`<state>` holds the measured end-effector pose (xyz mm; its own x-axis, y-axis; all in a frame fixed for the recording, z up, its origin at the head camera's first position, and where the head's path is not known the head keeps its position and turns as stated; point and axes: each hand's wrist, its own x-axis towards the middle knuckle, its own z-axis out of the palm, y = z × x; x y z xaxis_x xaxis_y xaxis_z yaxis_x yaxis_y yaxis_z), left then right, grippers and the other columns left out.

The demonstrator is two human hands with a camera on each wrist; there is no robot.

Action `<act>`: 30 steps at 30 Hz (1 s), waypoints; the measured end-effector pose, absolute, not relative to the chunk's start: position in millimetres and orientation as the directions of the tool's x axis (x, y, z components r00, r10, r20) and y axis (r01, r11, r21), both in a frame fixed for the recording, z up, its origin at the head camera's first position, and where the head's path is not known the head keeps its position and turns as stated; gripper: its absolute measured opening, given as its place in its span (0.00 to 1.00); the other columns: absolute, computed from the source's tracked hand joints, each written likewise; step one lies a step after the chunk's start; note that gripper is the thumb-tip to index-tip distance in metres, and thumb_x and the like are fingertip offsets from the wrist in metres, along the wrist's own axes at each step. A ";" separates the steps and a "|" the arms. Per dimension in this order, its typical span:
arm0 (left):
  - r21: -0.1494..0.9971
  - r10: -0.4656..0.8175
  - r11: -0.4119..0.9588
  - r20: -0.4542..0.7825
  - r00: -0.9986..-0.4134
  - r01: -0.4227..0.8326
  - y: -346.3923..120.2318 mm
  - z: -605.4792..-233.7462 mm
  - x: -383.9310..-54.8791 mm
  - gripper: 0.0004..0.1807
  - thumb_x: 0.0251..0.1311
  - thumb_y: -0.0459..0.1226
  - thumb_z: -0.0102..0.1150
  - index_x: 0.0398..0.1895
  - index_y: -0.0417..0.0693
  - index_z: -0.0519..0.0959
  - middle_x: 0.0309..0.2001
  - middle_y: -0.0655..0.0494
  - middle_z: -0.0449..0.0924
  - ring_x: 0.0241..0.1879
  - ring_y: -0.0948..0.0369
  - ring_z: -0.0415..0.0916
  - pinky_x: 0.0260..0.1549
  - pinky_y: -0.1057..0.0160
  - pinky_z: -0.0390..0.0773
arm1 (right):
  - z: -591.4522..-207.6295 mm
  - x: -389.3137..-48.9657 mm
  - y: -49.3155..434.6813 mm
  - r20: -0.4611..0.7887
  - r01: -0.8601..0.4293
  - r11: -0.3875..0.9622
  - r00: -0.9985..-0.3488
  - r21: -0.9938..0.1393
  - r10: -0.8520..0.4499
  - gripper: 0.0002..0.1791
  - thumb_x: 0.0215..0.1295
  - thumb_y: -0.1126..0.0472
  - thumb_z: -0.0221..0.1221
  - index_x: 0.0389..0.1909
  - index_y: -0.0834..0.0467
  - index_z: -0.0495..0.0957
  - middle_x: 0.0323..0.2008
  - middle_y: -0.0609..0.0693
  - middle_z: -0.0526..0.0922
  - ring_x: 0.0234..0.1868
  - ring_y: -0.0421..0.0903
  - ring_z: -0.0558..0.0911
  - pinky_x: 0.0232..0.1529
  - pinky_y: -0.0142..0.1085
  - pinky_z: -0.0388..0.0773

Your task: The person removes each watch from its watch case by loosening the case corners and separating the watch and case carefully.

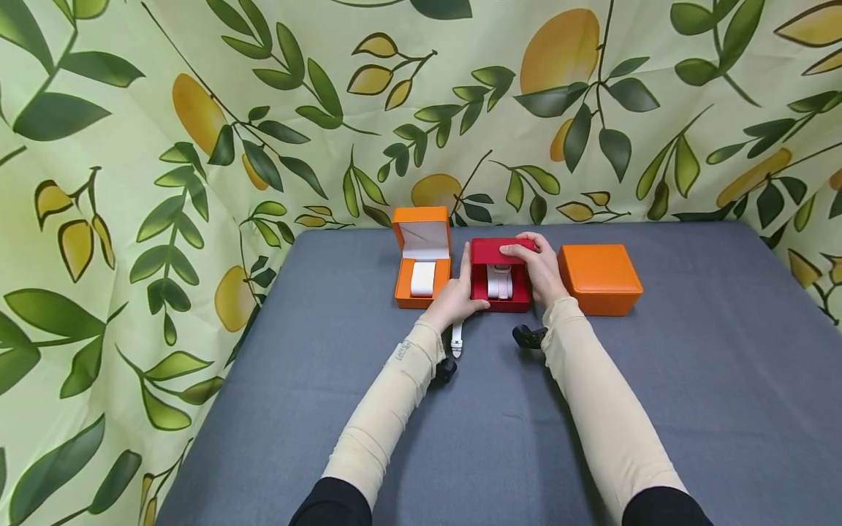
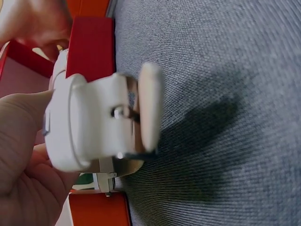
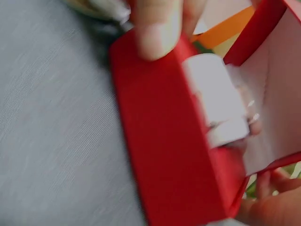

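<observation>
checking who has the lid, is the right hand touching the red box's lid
Touching: the head view shows the right hand with its thumb resting on the red lid.

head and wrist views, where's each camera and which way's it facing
Head: head-worn, facing forward and down at the red watch box; left hand and right hand show.
Left wrist: worn there, facing a white buckled strap; both hands show.
Right wrist: worn there, facing the box's front; both hands show.
Both wrist views share the box.

The open orange box (image 1: 421, 302) is obstructing left of the red box (image 1: 488, 252), the closed orange box (image 1: 600, 281) right; between the forearms (image 1: 608, 409), the grey tablecloth (image 1: 493, 431) is leaving passage.
</observation>
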<state>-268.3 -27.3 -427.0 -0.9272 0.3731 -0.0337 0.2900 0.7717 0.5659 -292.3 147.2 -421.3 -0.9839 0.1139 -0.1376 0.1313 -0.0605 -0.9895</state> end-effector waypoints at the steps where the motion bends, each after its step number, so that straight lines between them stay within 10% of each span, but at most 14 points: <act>1: 0.563 0.372 0.774 -0.033 -0.928 0.290 -27.1 -427.0 -268.0 0.63 0.53 0.44 0.65 0.71 0.53 0.20 0.44 0.40 0.81 0.40 0.53 0.81 0.47 0.59 0.77 | -419.3 -293.8 145.8 -0.150 0.144 -0.063 -0.981 -0.988 0.124 0.25 0.54 0.46 0.62 0.51 0.45 0.66 0.47 0.43 0.70 0.50 0.45 0.71 0.50 0.40 0.72; 9: 0.567 0.390 0.763 -0.019 -0.921 0.311 -23.7 -427.4 -265.4 0.63 0.53 0.44 0.65 0.72 0.54 0.21 0.43 0.40 0.82 0.38 0.52 0.81 0.47 0.60 0.77 | -407.1 -299.8 137.7 -0.244 0.255 0.004 -0.930 -0.967 0.275 0.49 0.47 0.28 0.57 0.64 0.48 0.49 0.64 0.56 0.60 0.63 0.49 0.61 0.65 0.45 0.59; 16: 0.546 0.389 0.775 -0.015 -0.921 0.318 -26.0 -425.4 -265.9 0.63 0.53 0.45 0.65 0.72 0.56 0.21 0.38 0.42 0.82 0.35 0.53 0.81 0.46 0.60 0.78 | -410.7 -293.6 139.9 -0.229 0.244 0.064 -0.956 -0.968 0.181 0.51 0.52 0.26 0.50 0.67 0.49 0.40 0.72 0.58 0.47 0.71 0.52 0.52 0.71 0.50 0.48; 30: 0.560 0.374 0.777 -0.044 -0.926 0.288 -29.1 -427.2 -268.4 0.62 0.54 0.45 0.64 0.71 0.60 0.20 0.41 0.42 0.81 0.37 0.53 0.80 0.47 0.60 0.77 | -450.8 -281.5 145.0 -0.031 0.031 0.016 -0.999 -0.999 -0.027 0.43 0.70 0.55 0.48 0.73 0.45 0.28 0.75 0.45 0.33 0.75 0.45 0.37 0.74 0.43 0.36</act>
